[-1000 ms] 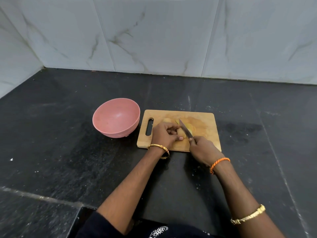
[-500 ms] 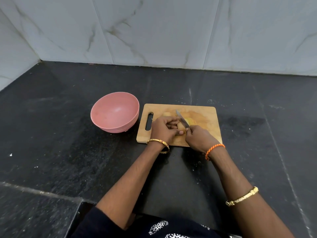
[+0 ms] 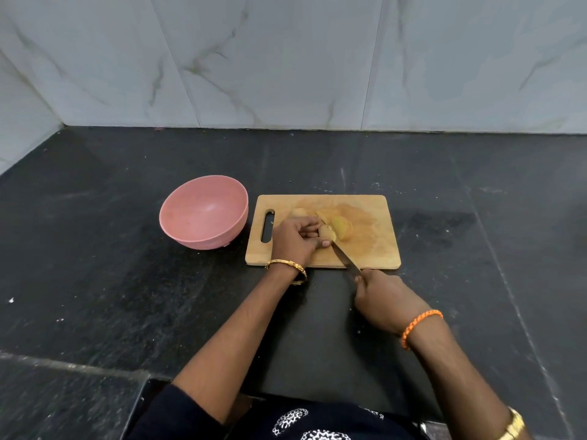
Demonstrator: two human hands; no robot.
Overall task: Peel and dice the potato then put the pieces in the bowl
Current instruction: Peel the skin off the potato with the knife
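Lower frame: dark stone counter [image 3: 95, 281], bare at lower left and along the right side. Right hand [image 3: 386, 300], just off the near edge of the board [image 3: 374, 249], grips the knife [image 3: 344, 254]; the blade angles up-left into the potato [image 3: 340, 231]. Left hand [image 3: 293, 238] curls round the potato's left end at board centre. Bowl [image 3: 203, 211] stands just left of the board. Upper frame: marble-tiled wall [image 3: 286, 58], corner at far left.

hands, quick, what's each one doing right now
Left hand: curled on the potato, steadying it.
Right hand: gripping the knife.
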